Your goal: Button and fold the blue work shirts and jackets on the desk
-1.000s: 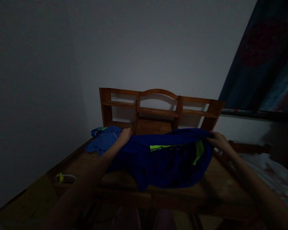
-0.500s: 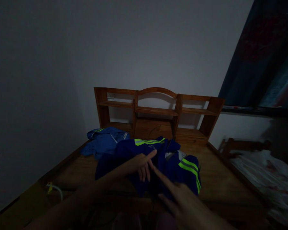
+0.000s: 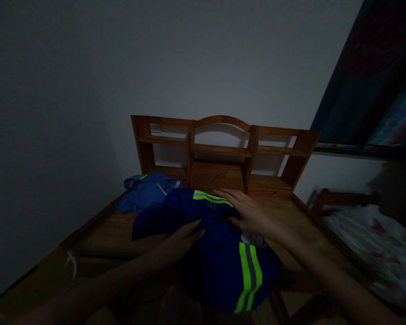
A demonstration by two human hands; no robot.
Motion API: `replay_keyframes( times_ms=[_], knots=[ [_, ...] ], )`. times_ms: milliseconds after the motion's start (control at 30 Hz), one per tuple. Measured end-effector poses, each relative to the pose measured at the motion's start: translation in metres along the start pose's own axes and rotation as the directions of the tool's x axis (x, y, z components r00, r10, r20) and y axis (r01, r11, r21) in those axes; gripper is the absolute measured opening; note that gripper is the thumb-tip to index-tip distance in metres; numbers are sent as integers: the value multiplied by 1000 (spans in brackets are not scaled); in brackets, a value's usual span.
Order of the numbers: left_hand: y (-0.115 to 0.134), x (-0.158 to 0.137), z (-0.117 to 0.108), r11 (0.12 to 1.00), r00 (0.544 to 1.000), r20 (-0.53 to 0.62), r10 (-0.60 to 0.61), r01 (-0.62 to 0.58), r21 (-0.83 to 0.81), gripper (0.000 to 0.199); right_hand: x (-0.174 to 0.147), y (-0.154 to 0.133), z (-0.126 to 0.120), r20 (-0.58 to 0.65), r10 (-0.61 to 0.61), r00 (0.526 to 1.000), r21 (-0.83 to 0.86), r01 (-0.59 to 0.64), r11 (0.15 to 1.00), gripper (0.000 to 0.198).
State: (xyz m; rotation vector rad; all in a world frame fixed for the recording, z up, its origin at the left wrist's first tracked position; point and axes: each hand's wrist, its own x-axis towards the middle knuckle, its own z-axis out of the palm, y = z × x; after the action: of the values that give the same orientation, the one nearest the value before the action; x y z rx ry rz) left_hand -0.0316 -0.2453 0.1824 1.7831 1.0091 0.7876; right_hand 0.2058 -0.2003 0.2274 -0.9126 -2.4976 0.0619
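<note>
A dark blue work jacket (image 3: pixel 219 257) with yellow-green and grey reflective stripes lies crumpled on the wooden bed board, its near part hanging over the front edge. My left hand (image 3: pixel 186 237) is at the jacket's middle, thumb and forefinger closed on a fold of cloth; its other fingers are hard to see in the dark. Farther back, my right hand (image 3: pixel 245 210) rests on the jacket beside the upper stripe, with fingers stretched out and thumb apart. Behind on the left lies a lighter blue garment (image 3: pixel 149 192), touched by neither hand.
A wooden headboard with shelves (image 3: pixel 219 151) stands against the wall. The bed board (image 3: pixel 287 214) has raised side rails. At right lie pale plastic-looking covers (image 3: pixel 362 225) by another wooden frame. A white cord-like piece (image 3: pixel 73 264) is at lower left.
My hands have moved apart, the right one reaching farther back onto the jacket. The jacket's right striped part has come toward me and now hangs over the front edge.
</note>
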Motion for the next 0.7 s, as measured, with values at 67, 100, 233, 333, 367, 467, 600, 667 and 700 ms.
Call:
replay_keyframes(
  times_ms=[67,100,233,333,367,467,600,667,700],
  knots=[
    [12,11,-8,1000,999,-38,-18,19,23,44,18,30,15,164,-55,985,76,43,996,79],
    [18,16,-13,999,999,-47,-27,29,39,46,25,41,24,249,-56,967,105,30,994,74],
    [40,35,-42,977,997,-81,-16,33,213,43,48,62,40,487,25,873,86,-77,993,30],
    [46,45,-73,889,991,-131,31,33,457,36,60,64,15,256,212,943,-132,-183,974,24],
    [46,50,-84,838,986,-160,51,45,544,33,64,65,1,125,270,955,-211,-240,948,25],
    [43,70,-111,670,937,-331,112,174,721,24,75,65,-47,-196,353,915,-360,-402,842,29],
    [49,103,-131,581,745,-612,265,383,718,26,83,66,-100,-448,310,839,-393,-496,774,30],
    [60,117,-141,583,669,-670,322,418,697,31,84,69,-124,-546,321,774,-336,-554,762,30],
    [67,121,-147,590,643,-687,339,424,688,33,84,72,-137,-587,345,733,-292,-588,754,31]
  ],
)
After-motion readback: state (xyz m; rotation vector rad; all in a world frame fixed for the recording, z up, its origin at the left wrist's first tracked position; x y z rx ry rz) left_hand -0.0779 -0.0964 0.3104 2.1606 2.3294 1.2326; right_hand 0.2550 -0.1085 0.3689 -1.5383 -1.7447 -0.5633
